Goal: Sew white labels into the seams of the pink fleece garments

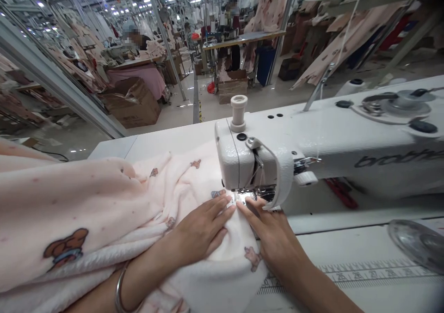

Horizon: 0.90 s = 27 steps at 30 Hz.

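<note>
Fabric (104, 202), pale pink fleece printed with small brown bears, lies spread over the table (347, 248) in front of the sewing machine (312, 151) and bunches up in thick folds away from the machine's head, toward the near left edge of the view. One fold runs right up under the machine's head, where a small lamp lights the spot by the needle. Left hand (199, 232) rests flat and open on the fabric just before the machine's head, fingers stretched forward and pressing the cloth down, fingertips close to the lit spot; a metal bangle (121, 287) circles that wrist. Right hand (270, 232) lies beside it, also open, palm down on the edge of the fabric, with its fingers reaching to the foot of the machine's head, so that the two hands almost meet at the fingertips. A printed ruler strip (364, 271) runs along the table below the machine's arm, and a white spool pin (238, 112) stands on top of the machine's head. Beyond the machine, other people sit at work tables among hanging cloth and cardboard boxes (132, 102).
</note>
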Motion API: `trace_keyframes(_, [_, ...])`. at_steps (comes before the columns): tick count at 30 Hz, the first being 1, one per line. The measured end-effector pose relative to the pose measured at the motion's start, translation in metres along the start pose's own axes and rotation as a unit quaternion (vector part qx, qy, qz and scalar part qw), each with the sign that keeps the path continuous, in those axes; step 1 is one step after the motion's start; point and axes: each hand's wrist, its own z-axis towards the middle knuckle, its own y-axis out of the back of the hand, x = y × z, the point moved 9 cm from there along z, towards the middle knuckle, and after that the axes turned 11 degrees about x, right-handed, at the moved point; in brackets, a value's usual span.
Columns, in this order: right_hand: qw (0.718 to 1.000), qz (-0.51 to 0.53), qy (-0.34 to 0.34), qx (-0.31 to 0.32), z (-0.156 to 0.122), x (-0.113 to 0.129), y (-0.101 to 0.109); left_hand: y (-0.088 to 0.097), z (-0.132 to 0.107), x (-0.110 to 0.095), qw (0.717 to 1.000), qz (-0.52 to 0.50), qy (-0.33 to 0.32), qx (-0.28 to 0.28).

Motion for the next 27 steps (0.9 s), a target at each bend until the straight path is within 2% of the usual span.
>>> trace_keyframes(10, [1.0, -0.003, -0.003, 0.004, -0.005, -0.003, -0.005, 0.005, 0.002, 0.001, 1.0, -0.009, 0.01, 0.006])
trace_keyframes(17, [0.999, -0.005, -0.041, 0.012, -0.003, -0.009, -0.01, 0.003, 0.009, 0.015, 0.999, -0.027, 0.022, 0.01])
trace_keyframes(22, [0.998, -0.001, -0.055, 0.014, -0.003, -0.007, -0.004, 0.001, 0.013, 0.024, 0.999, -0.019, 0.03, 0.013])
trace_keyframes(27, [0.999, -0.001, -0.04, 0.006, -0.008, -0.004, 0.009, 0.007, 0.01, 0.02, 1.0, -0.015, 0.016, -0.02])
